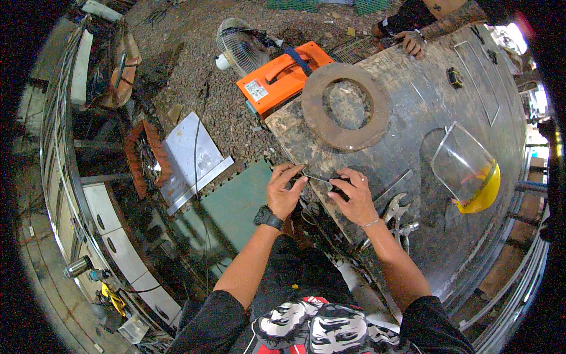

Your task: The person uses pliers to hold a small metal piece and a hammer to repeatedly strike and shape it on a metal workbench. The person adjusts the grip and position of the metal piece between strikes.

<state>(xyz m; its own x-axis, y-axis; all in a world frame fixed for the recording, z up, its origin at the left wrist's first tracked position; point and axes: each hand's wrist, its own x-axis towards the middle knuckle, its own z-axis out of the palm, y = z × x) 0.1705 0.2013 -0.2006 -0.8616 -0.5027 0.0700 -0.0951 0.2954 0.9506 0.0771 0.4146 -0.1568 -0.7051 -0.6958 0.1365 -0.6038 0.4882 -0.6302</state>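
Observation:
Over the near left edge of the worktable (407, 147), my left hand (283, 193) pinches one end of a thin, short metal strip (318, 178) between thumb and fingertips. At the strip's other end, the fingers of my right hand (357, 200) close in a pinch; their exact contact is partly hidden. Close to my right wrist lie metal locking pliers (396, 207) and another similar clamping tool (407, 230). Beyond my right hand, a flat metal bar (394, 185) rests on the tabletop.
A heavy metal ring (377, 109) lies at the table's far corner, beside an orange machine (280, 79) and a fan (242, 48). Rightward are a yellow face shield (486, 192), a tape measure (454, 78) and a bent rod frame (484, 85). Another person's hand (411, 43) touches the far edge.

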